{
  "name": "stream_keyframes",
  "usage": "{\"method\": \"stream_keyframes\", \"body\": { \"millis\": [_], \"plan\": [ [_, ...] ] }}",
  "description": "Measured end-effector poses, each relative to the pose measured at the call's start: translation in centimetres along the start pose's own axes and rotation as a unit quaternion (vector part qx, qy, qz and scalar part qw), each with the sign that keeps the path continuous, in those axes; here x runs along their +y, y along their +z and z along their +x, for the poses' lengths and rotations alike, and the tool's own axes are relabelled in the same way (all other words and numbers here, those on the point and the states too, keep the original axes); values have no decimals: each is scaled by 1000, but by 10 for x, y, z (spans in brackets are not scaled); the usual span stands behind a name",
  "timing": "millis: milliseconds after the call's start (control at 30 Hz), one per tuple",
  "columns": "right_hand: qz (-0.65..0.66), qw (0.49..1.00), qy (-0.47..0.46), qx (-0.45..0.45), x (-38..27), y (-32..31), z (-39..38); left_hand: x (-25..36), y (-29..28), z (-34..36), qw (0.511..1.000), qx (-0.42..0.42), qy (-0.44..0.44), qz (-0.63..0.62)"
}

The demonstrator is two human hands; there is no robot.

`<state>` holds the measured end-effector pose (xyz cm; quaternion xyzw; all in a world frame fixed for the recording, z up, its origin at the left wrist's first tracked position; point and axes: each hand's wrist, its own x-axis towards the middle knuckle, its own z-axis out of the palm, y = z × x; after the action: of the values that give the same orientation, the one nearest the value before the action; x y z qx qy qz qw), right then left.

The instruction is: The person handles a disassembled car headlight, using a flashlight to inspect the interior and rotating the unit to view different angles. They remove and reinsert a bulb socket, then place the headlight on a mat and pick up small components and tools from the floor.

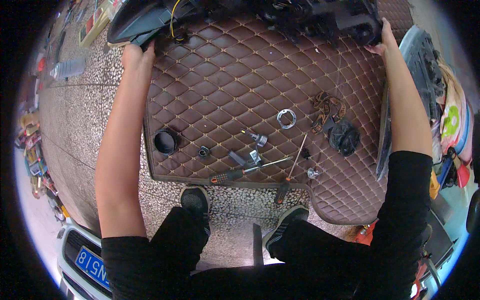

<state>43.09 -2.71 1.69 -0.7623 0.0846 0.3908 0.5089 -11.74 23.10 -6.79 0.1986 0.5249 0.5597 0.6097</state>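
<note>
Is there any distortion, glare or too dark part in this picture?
Head view: edges bend toward the rim, and the corners go black; head view: pale glare on the floor near the shoes; head view: the black assembly between left hand and right hand is too dark for fine detail.

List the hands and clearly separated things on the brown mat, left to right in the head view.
Left hand, black cup-shaped cap, small black ring, finned bulb-like part, flat metal ring, small silvery part, dark round item, right hand.
</note>
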Motion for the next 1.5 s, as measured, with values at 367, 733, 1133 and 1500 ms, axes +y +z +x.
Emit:
{"method": "stream_keyframes", "body": {
  "millis": [367,733,1133,1500],
  "plan": [
    [-58,987,-148,-6,76,-67,-50,20,-13,14,994,-36,-81,57],
    [-377,856,-260,-240,119,-117,-248,67,-13,-14,917,-59,-184,348],
    [-444,831,-207,-263,155,-159,-334,159,50,-105,313,-387,274,823],
    [-495,802,-129,-309,198,-166,-336,47,-35,-139,291,-552,208,753]
  ]
}}
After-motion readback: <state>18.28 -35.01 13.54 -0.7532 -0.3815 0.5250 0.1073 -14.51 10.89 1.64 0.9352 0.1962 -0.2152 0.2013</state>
